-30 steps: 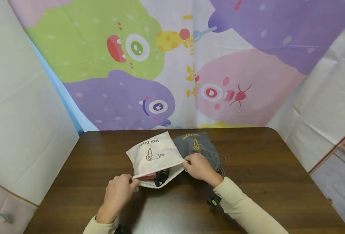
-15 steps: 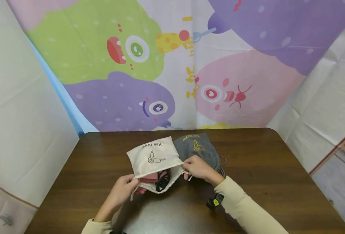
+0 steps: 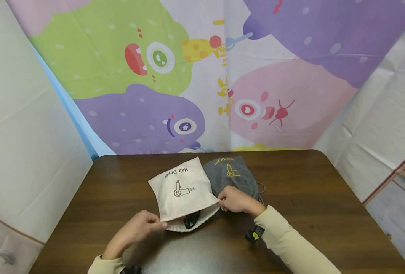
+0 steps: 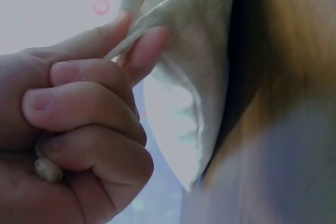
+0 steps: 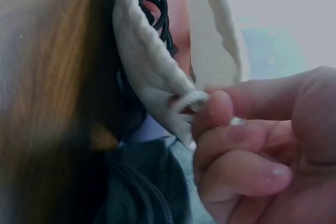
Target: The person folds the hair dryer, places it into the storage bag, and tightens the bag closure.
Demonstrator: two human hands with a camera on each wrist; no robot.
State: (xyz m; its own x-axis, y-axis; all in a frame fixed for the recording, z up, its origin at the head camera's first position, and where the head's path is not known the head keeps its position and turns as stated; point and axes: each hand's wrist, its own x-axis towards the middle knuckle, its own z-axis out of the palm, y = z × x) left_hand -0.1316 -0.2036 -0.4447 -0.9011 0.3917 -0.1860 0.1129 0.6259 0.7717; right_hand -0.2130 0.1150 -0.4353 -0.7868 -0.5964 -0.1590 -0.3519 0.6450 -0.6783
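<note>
Head view: cream pouch (image 3: 183,192) lies between your hands, mouth toward you. Left hand (image 3: 138,227) pinches left rim corner, right hand (image 3: 234,199) pinches right corner; equally near.

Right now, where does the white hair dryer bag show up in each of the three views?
Head: the white bag lies centre on the table, left of the grey bag, a hand pinching each side of its mouth.
Left wrist: upper centre, its edge pinched by the left hand.
Right wrist: upper centre, pinched by the right hand.
Shared landmark: the black coiled cord in the bag's mouth, seen in head and right wrist.
</note>
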